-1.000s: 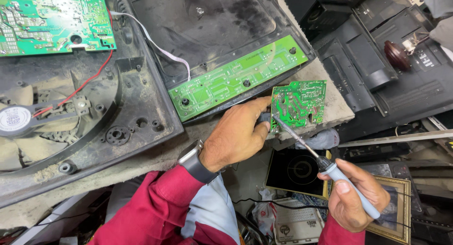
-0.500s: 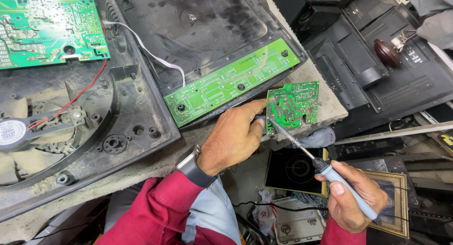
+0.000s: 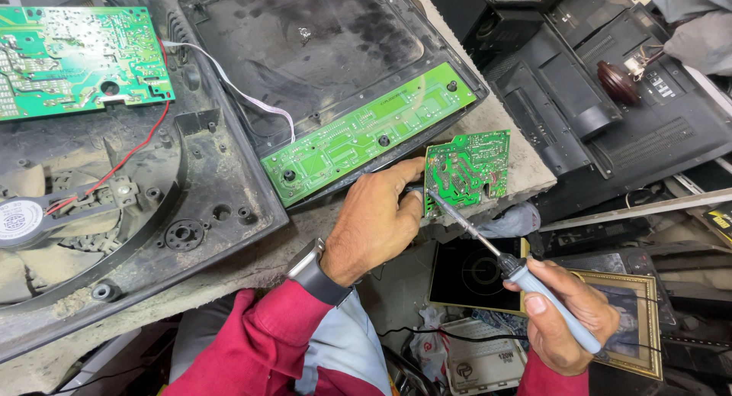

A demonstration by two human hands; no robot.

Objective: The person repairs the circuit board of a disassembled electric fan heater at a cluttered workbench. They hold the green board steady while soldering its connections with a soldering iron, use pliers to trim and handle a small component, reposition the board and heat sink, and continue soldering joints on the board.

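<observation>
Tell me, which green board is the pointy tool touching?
The small squarish green board at the table's edge, held by the left hand. The soldering iron in the right hand touches it. The long strip and big board lie untouched.

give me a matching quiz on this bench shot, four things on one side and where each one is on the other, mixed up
Things:
1. small board
2. soldering iron
3. long board
4. fan

Places:
a. far left, inside the dusty black housing
b. in the right hand, tip on a board
c. along the front edge of the black panel
d. at the bench corner, steadied by the left hand

Pairs: 1-d, 2-b, 3-c, 4-a
</observation>
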